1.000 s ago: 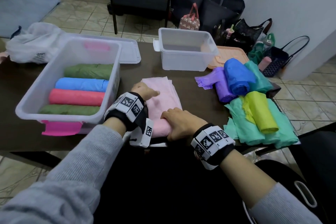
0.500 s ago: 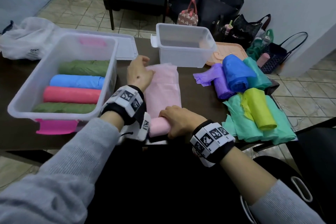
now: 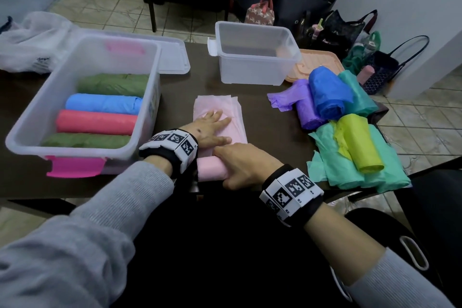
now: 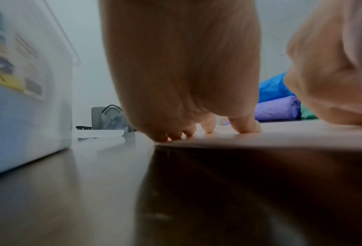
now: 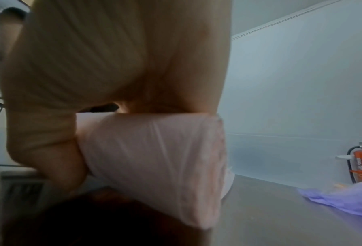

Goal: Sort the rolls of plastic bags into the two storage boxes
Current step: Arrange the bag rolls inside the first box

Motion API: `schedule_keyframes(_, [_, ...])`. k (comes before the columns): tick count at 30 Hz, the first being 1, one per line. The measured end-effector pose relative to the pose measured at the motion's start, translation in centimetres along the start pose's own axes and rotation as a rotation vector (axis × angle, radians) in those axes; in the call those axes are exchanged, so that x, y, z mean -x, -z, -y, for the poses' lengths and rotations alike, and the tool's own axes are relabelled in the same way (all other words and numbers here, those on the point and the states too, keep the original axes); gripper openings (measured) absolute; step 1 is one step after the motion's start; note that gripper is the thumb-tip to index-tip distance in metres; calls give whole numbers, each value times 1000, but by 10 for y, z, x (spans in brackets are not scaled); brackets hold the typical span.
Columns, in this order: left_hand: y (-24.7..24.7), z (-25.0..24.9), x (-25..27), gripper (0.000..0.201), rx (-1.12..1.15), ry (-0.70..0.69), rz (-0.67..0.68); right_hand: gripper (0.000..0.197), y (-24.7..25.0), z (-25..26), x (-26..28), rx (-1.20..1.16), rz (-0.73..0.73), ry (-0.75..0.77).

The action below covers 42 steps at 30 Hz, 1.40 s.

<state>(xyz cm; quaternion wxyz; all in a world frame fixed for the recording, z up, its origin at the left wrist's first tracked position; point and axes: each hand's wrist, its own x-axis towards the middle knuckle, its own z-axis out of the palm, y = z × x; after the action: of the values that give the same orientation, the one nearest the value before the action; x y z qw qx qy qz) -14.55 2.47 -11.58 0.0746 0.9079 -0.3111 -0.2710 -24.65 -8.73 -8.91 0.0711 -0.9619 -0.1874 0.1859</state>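
right wrist view alone — pink roll's [image 5: 154, 166] end face

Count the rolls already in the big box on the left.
4, side by side in the big box: green roll at the far end, then blue, red, and a second green nearest. None seem hidden beneath.

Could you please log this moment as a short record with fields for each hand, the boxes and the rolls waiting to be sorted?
left hand: flat, pressing the unrolled pink bags
right hand: gripping the pink roll
left box: four rolls, two green, one blue, one red
right box: empty
waiting on table: purple roll, blue roll, yellow-green roll, teal bags
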Motion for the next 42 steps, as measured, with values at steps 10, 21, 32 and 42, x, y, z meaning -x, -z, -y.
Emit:
schedule_keyframes(10, [-2, 0, 1, 69, -40, -10, -2, 43, -9, 3, 5, -19, -51, 4])
schedule_keyframes(21, [0, -2, 3, 68, -6, 7, -2, 41, -13, -6, 12, -230, -136, 26])
schedule_keyframes(32, [4, -2, 2, 67, 144, 24, -57, 40, 1, -25, 6, -417, -84, -31])
schedule_keyframes(42, [19, -3, 35, 11, 519, 89, -465, 45, 11, -33, -10, -426, -25, -125])
